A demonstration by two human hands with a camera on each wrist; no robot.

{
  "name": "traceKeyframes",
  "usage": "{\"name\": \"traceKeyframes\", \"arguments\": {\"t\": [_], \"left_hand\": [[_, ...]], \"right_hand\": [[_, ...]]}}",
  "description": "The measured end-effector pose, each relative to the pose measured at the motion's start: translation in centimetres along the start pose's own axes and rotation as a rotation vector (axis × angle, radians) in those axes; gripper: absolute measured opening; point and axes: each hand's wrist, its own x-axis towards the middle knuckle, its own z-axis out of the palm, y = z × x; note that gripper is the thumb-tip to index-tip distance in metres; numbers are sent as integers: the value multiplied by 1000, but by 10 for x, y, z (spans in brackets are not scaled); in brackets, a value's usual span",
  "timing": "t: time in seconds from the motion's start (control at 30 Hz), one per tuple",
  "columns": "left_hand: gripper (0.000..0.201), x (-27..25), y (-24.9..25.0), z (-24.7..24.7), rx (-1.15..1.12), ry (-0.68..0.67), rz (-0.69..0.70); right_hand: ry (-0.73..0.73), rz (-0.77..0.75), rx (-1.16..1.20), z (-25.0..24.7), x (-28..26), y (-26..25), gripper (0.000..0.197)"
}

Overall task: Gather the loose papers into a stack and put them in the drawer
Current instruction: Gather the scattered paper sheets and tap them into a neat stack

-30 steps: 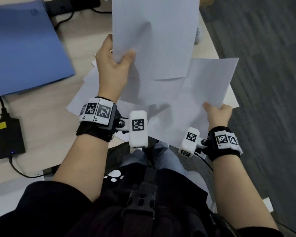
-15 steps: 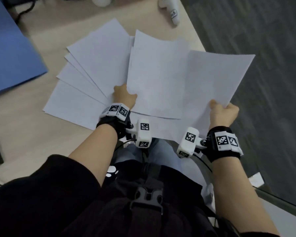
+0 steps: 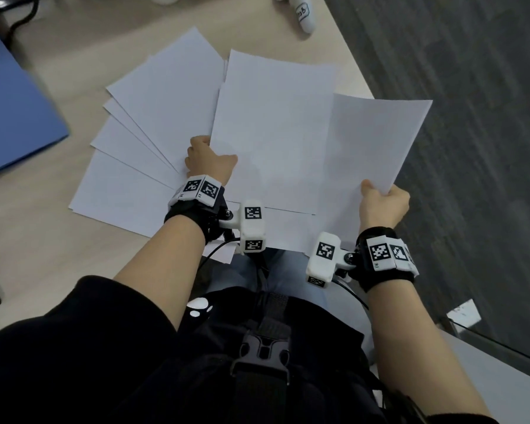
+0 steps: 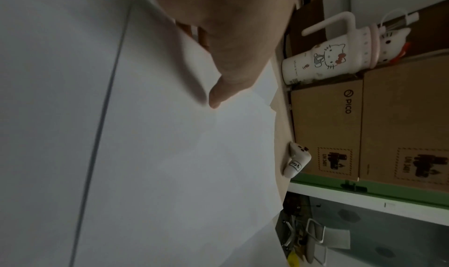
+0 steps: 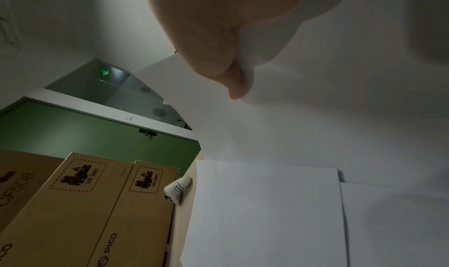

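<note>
Looking down from the head view, we see the loose papers [image 3: 153,123] fanned across the table [image 3: 28,240], several sheets overlapping at the table's near right corner; our left hand [image 3: 210,159] pinches the lower left edge of the top sheet [image 3: 273,127], thumb on top and fingers tucked beneath; our right hand [image 3: 383,205] grips the lower right corner of another sheet [image 3: 374,142], which juts out past the table edge over the dark floor [image 3: 471,87]; a blue folder [image 3: 10,96] lies at the far left. The left wrist view adds what the head view crops: a cartoon-cat tumbler [image 4: 325,60] and brown cardboard boxes [image 4: 364,127] beyond the table's far edge, with a small white labelled device [image 4: 297,160] on the table beside the papers; the right wrist view shows the thumb [image 5: 233,86] pressed onto the paper, the same boxes, and a green wall panel [image 5: 85,131]; no view shows the drawer.
</note>
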Motion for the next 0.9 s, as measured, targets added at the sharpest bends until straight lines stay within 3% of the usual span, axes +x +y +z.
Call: {"name": "traceKeyframes", "arguments": {"t": [0.07,0.2,0.3,0.4,0.43,0.53,0.73,0.9], "left_hand": [[63,1,3,-1,-52,-15,-31],[10,2,7,0,-129,-46,11],[23,3,11,0,-183,-106,22],[5,0,13,-3,-177,-134,83],[9,-1,13,-6,-171,-119,103],[24,-2,10,-19,-165,5,170],[23,-5,8,-68,-246,457,218],[27,-7,13,-104,-396,621,281]], "right_hand": [[-7,-2,-2,1,1,-1,15],[-17,-14,-20,1,3,-6,16],[-25,-25,-21,1,4,-9,16],[-30,-40,-20,2,4,-12,16],[-32,-47,-19,3,3,-13,16],[-37,-79,-14,5,2,-20,15],[-28,-185,45,8,-7,-46,17],[-191,-348,125,13,-24,-75,19]]}}
